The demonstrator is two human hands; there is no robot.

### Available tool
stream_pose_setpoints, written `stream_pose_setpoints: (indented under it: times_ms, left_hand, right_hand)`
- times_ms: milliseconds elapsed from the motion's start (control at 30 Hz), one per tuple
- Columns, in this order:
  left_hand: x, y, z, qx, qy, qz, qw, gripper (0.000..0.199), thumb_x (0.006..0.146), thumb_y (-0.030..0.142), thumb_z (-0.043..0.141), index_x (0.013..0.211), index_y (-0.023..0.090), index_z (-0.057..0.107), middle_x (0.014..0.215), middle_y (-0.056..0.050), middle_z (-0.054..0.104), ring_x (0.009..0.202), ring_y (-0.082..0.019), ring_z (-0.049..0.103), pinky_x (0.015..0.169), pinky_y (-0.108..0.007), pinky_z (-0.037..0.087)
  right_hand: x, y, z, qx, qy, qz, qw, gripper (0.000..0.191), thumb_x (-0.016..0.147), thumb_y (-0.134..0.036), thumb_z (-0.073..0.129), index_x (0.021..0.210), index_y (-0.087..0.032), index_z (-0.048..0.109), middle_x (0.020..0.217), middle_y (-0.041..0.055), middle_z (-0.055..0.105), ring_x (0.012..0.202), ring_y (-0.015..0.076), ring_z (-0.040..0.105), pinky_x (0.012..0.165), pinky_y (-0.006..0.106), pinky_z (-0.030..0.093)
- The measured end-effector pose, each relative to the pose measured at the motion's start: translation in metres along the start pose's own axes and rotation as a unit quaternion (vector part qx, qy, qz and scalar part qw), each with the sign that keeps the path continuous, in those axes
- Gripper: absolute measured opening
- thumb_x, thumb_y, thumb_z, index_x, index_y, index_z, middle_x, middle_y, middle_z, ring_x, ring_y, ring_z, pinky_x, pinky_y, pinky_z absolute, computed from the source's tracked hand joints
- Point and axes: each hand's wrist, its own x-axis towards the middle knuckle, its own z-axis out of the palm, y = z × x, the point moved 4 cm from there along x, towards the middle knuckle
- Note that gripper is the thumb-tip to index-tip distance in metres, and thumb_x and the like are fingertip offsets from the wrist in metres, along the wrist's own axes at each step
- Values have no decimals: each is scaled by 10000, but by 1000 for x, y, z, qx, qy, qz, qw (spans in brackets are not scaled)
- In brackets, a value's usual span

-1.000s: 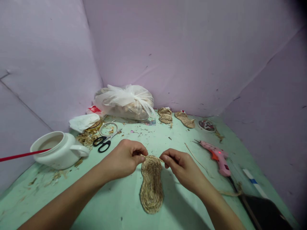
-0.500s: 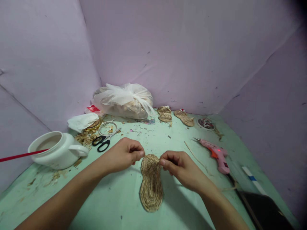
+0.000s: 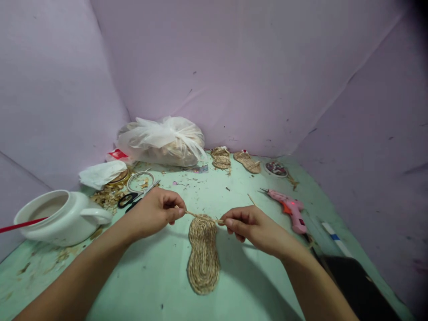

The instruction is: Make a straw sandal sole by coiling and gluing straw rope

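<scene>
A woven straw sandal sole (image 3: 203, 256) lies flat on the green table between my two forearms. Just over its far end, a thin twisted straw cord (image 3: 195, 215) is stretched from hand to hand. My left hand (image 3: 162, 211) pinches one end between thumb and fingers, left of the sole. On the other side, my right hand (image 3: 250, 226) pinches the cord near the sole's top right corner. Whether the cord touches the sole cannot be made out.
A pink glue gun (image 3: 288, 208) with a red light lies at right, beside a dark flat object (image 3: 357, 285). Scissors (image 3: 137, 196) and a white pot (image 3: 67, 218) stand left. Behind are a plastic bag (image 3: 163, 142), small straw sandals (image 3: 247, 161) and a bead dish (image 3: 276, 169).
My hands have moved apart, and the cord between them now shows as a taut line across the sole's far end. The whole view has shifted slightly, moving things leftward.
</scene>
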Motion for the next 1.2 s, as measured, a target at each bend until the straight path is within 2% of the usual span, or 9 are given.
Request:
stream_pose_setpoints:
  times_ms: [200, 300, 467, 633, 733, 867, 1000, 1200]
  left_hand:
    - [-5, 0, 8, 27, -84, 15, 996, 188, 689, 297, 532, 741, 131, 604, 580, 38, 456, 550, -94, 382, 515, -203, 296]
    - [-6, 1, 12, 46, -98, 21, 994, 229, 738, 336, 506, 740, 132, 610, 558, 50, 387, 527, -85, 333, 494, -202, 260]
    - [-6, 4, 15, 57, -76, 37, 995, 249, 747, 347, 509, 735, 129, 628, 591, 28, 463, 559, -96, 382, 527, -207, 293]
    - [-2, 1, 19, 8, -67, 25, 997, 228, 705, 331, 529, 661, 121, 606, 537, 39, 434, 508, -83, 351, 494, -206, 277]
    - [0, 0, 18, -1, -44, 17, 999, 213, 684, 323, 538, 642, 125, 603, 526, 38, 448, 499, -85, 359, 490, -208, 289]
    - [-1, 2, 10, 27, 4, 29, 999, 172, 668, 287, 554, 664, 132, 629, 604, 2, 571, 587, -119, 478, 580, -226, 374]
    - [-4, 5, 8, 48, 14, 38, 998, 127, 657, 240, 564, 688, 143, 638, 684, -13, 636, 669, -142, 541, 661, -240, 408]
    - [-7, 9, 12, 92, -25, 47, 994, 153, 693, 275, 557, 702, 159, 656, 660, 7, 633, 652, -133, 546, 631, -224, 401]
  right_hand:
    - [-2, -8, 0, -45, 32, -40, 998, 93, 726, -239, 569, 714, -154, 603, 601, -28, 481, 550, 87, 368, 514, 223, 295]
    - [-3, -8, 2, -55, 36, -43, 997, 81, 725, -226, 568, 700, -154, 595, 606, -28, 486, 556, 87, 368, 516, 224, 289]
    - [-3, -8, 5, -62, 31, -44, 997, 85, 728, -230, 569, 711, -155, 604, 609, -25, 489, 557, 89, 367, 516, 224, 289]
    - [-3, -9, 6, -72, 20, -39, 996, 101, 738, -236, 562, 719, -148, 609, 587, -32, 473, 539, 83, 342, 501, 217, 279]
    - [-4, -8, 3, -95, -5, -42, 995, 172, 780, -275, 529, 785, -147, 643, 635, -11, 528, 561, 92, 378, 522, 219, 310]
    - [-5, -3, -1, -133, -29, -19, 990, 308, 851, -331, 425, 785, -138, 655, 658, 19, 567, 582, 112, 434, 545, 234, 345]
    - [-7, -5, -3, -150, -12, -15, 988, 262, 825, -306, 460, 744, -142, 647, 581, -17, 489, 535, 95, 374, 500, 220, 298]
    - [-10, -12, -7, -179, 41, -32, 983, 203, 798, -289, 484, 726, -159, 622, 595, -17, 496, 556, 104, 389, 509, 223, 303]
